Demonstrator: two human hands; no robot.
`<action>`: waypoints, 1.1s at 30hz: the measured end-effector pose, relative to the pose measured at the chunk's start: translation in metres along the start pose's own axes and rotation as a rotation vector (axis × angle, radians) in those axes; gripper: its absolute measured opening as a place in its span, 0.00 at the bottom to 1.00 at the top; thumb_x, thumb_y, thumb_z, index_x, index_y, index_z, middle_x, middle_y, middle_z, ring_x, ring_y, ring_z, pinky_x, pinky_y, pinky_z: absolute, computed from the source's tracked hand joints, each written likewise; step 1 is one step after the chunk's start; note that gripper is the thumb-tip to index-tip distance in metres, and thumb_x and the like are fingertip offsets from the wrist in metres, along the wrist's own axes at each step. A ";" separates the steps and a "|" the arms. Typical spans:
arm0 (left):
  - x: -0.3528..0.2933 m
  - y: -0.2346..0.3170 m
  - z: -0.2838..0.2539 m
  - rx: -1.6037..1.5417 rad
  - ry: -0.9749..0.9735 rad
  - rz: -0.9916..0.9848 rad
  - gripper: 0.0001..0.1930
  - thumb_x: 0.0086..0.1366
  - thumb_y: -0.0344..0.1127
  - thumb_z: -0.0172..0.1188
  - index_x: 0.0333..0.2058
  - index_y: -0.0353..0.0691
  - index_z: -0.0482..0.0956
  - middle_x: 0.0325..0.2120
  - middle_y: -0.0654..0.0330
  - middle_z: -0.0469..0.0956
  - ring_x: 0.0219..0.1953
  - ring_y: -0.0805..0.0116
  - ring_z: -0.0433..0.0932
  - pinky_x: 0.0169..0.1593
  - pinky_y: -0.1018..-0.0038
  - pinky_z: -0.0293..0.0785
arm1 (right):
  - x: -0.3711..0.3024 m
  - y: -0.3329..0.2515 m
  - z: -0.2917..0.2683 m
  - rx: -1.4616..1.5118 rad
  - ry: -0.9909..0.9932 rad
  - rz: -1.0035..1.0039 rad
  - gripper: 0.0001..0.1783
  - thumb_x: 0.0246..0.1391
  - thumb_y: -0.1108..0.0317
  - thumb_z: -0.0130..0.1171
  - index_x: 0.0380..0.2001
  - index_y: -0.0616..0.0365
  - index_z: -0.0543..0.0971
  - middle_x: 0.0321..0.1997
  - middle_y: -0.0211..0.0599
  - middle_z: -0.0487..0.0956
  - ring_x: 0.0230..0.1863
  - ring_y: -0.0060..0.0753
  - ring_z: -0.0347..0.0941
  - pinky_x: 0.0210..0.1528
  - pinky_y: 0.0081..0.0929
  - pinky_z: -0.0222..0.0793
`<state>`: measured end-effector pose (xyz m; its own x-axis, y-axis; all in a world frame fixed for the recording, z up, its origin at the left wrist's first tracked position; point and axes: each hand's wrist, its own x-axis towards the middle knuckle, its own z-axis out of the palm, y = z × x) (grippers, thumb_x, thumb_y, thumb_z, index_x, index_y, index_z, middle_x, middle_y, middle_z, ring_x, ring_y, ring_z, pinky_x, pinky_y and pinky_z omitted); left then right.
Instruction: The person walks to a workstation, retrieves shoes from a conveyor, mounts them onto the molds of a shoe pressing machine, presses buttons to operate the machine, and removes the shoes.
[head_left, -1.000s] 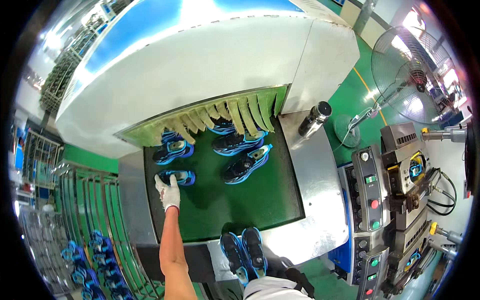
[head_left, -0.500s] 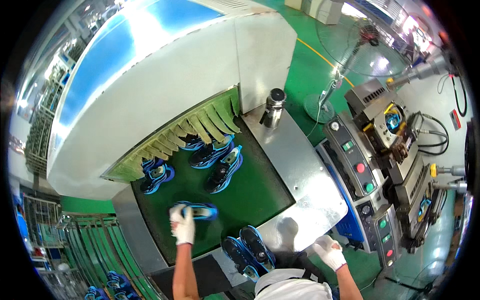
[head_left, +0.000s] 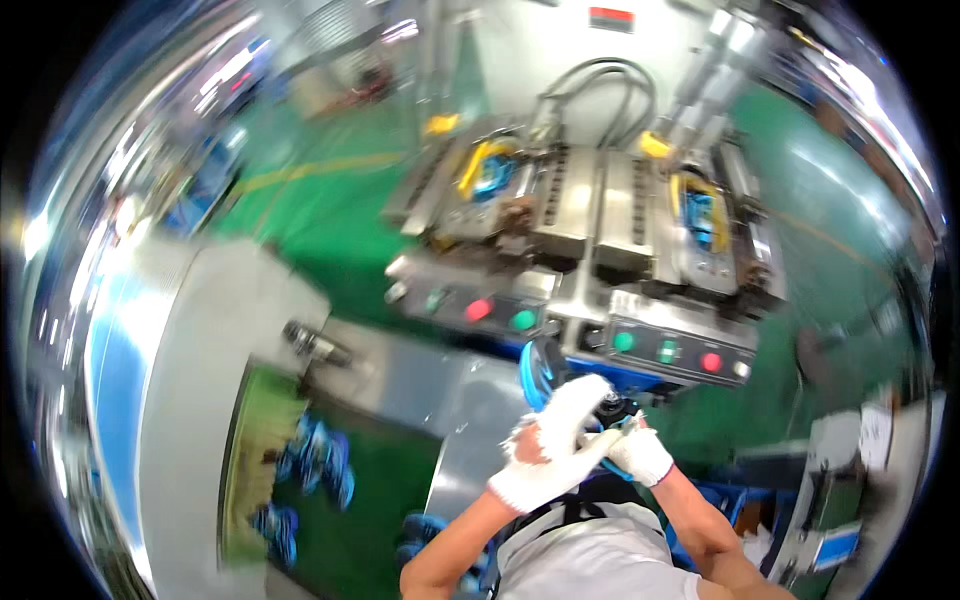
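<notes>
Both hands, in white knit gloves, are together in front of my body at the near edge of the metal ledge. My left hand (head_left: 555, 440) is closed round a black sneaker with a bright blue sole (head_left: 538, 374), whose end sticks out beyond the fingers. My right hand (head_left: 640, 452) is closed on a black sneaker (head_left: 614, 408) right beside it, mostly hidden by the gloves. Motion blur smears the details. Just past the hands stands a press machine with two shoe stations (head_left: 600, 290), each with a bright blue piece in its yellow-edged clamp.
Red and green buttons line the control panels (head_left: 680, 350). To the left, several blue-and-black sneakers (head_left: 315, 462) sit on the green conveyor belt (head_left: 385, 480) by the fringed opening of a white machine (head_left: 195, 400). A steel flask (head_left: 318, 345) stands on the metal ledge (head_left: 480, 400).
My view has swung right from the conveyor to the press. My left hand has left the sneaker on the belt, and both hands have come together on sneakers before me.
</notes>
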<state>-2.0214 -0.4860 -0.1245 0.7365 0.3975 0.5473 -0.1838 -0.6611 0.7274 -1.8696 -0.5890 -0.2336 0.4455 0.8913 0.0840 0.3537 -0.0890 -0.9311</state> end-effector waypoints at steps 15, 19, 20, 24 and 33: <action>0.408 -0.059 0.310 0.217 -0.086 -0.270 0.39 0.68 0.54 0.61 0.66 0.29 0.62 0.62 0.37 0.68 0.63 0.48 0.71 0.66 0.61 0.66 | -0.086 0.051 -0.218 0.748 1.018 0.044 0.13 0.46 0.68 0.70 0.31 0.66 0.81 0.21 0.27 0.73 0.23 0.26 0.70 0.28 0.28 0.68; 0.477 -0.155 0.364 0.556 -0.015 -0.250 0.42 0.66 0.48 0.59 0.68 0.24 0.54 0.63 0.31 0.63 0.66 0.38 0.64 0.68 0.58 0.61 | -0.108 0.068 -0.214 0.780 0.981 0.238 0.35 0.41 0.72 0.67 0.57 0.63 0.73 0.41 0.28 0.78 0.30 0.21 0.70 0.35 0.25 0.71; 0.484 -0.180 0.367 0.666 0.057 -0.230 0.42 0.66 0.45 0.58 0.68 0.22 0.52 0.63 0.30 0.63 0.67 0.35 0.63 0.69 0.58 0.60 | -0.104 0.057 -0.218 0.826 0.980 0.209 0.34 0.44 0.71 0.66 0.58 0.62 0.73 0.46 0.31 0.78 0.38 0.27 0.72 0.41 0.29 0.71; 0.507 -0.173 0.371 0.461 -0.173 -0.283 0.35 0.64 0.43 0.58 0.63 0.27 0.59 0.57 0.31 0.71 0.57 0.38 0.74 0.60 0.56 0.70 | -0.093 0.047 -0.234 1.217 0.964 0.327 0.38 0.45 0.82 0.61 0.64 0.57 0.70 0.58 0.29 0.74 0.55 0.28 0.71 0.55 0.31 0.71; 0.338 -0.083 0.169 -0.214 -0.067 -0.295 0.25 0.67 0.34 0.61 0.60 0.31 0.70 0.50 0.55 0.77 0.52 0.65 0.74 0.58 0.69 0.71 | 0.045 0.005 -0.317 -0.103 0.832 0.041 0.13 0.56 0.67 0.68 0.43 0.60 0.85 0.35 0.43 0.84 0.35 0.38 0.80 0.43 0.34 0.76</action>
<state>-1.6471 -0.4043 -0.0701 0.8176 0.5041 0.2783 -0.0844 -0.3732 0.9239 -1.5875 -0.6903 -0.1217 0.9068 0.2715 0.3226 0.3793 -0.1909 -0.9054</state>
